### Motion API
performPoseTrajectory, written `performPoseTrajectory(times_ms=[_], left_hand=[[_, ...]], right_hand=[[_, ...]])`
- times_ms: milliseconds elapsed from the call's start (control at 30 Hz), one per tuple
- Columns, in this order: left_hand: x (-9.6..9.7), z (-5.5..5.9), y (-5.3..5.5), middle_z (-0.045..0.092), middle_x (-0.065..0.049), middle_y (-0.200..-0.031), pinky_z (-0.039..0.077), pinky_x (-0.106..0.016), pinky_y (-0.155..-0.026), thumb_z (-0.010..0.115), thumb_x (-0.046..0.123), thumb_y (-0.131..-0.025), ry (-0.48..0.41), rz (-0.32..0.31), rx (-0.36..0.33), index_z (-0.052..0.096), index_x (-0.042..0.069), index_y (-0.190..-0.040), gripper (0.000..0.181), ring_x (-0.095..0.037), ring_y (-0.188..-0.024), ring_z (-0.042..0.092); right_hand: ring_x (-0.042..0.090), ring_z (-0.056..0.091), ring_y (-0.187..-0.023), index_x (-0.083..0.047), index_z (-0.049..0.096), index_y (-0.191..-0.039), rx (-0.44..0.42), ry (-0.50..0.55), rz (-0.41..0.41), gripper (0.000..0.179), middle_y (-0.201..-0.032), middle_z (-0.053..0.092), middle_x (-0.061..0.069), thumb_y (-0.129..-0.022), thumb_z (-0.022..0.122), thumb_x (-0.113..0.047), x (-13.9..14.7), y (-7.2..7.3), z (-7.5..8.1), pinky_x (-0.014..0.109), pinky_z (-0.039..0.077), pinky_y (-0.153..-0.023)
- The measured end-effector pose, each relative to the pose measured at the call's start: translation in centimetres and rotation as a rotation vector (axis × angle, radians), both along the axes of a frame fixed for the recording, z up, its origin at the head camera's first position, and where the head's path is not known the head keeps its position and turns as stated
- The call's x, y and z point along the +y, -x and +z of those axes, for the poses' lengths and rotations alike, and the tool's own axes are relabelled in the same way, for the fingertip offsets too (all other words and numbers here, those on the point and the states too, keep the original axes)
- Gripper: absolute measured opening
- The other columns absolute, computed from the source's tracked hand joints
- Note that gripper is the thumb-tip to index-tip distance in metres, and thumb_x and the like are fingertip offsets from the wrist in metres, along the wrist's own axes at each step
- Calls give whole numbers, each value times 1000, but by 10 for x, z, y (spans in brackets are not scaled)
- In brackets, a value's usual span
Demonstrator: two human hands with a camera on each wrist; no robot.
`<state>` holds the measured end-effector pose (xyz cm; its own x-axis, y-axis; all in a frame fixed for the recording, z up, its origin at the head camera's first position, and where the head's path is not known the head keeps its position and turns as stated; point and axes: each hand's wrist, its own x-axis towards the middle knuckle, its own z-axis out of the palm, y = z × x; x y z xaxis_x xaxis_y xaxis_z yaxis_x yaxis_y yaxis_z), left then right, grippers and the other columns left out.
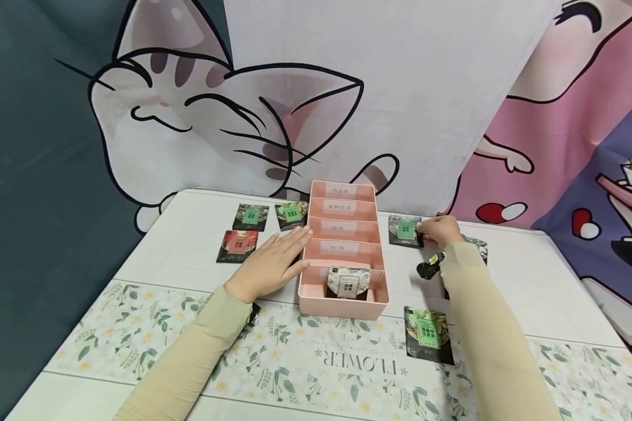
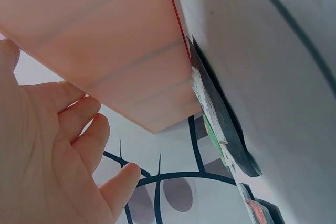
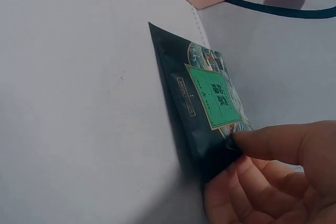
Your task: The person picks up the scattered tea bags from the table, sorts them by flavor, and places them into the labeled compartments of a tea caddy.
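Note:
Between thumb and fingers, my right hand [image 1: 441,230] pinches the corner of a dark tea sachet [image 3: 197,95] with a green label, to the right of the box. My left hand [image 1: 271,263] has its fingers extended, the tips at the left rim of the pink divided box [image 1: 316,307]. Labelled dividers cross this box from front to back. A white-and-black tea sachet [image 1: 347,283] leans upright in its front compartment. In the left wrist view, the left fingers [image 2: 92,140] lie along the box's side.
Left of the box lie a red-labelled sachet [image 1: 237,247] and two green-labelled sachets [image 1: 250,217]; another is partly under the left hand. A green-labelled sachet [image 1: 428,334] lies at front right. More sachets are partly hidden by the right forearm. A printed cloth [image 1: 295,128] hangs behind the table.

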<state>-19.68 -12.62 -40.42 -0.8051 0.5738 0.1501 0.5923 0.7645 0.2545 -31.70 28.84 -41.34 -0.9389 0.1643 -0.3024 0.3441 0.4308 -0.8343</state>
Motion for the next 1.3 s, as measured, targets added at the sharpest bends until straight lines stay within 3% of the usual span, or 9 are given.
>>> performPoseTrajectory(times_ms=[100,300,433,667,900,1300], left_hand=[[0,0,0,19,-2,-168,15,-52,-125,40,47,-109,-1,-3,3,25,13,-162,65,-24,-154,20],[0,0,0,19,-3,-168,16,-52,-125,39,48,-109,5,1,7,25,13,-162,65,-25,-154,21],[1,1,0,19,-3,-168,18,-53,-125,39,48,-109,8,2,10,24,13,-162,65,-24,-154,21],[1,1,0,20,-3,-168,18,-53,-125,40,47,-109,9,6,3,26,13,-162,65,-22,-154,19],[0,1,0,20,-2,-168,18,-52,-125,40,47,-109,13,11,5,26,13,-162,65,-22,-154,20],[1,0,1,21,-2,-168,15,-50,-126,41,47,-109,8,9,8,27,13,-162,65,-21,-154,19]], right_hand=[[8,61,-79,12,59,-130,2,44,-10,41,-106,63,8,-93,66,-5,-2,-2,2,25,61,-75],[10,60,-88,9,53,-137,-7,73,13,43,-130,54,15,-99,61,-8,-5,-11,9,33,59,-92],[9,60,-90,9,50,-140,9,115,19,43,-138,49,17,-101,58,-8,-4,-15,11,34,57,-96],[8,63,-85,-5,61,-118,53,218,-67,19,-114,57,3,-99,60,-8,-2,-18,10,28,60,-84],[7,66,-82,-5,58,-121,76,300,-91,22,-104,60,-2,-100,61,-12,-3,-24,15,28,60,-88],[12,66,-78,0,55,-114,147,488,-147,16,-92,64,0,-98,59,-1,-15,-39,39,25,61,-82]])
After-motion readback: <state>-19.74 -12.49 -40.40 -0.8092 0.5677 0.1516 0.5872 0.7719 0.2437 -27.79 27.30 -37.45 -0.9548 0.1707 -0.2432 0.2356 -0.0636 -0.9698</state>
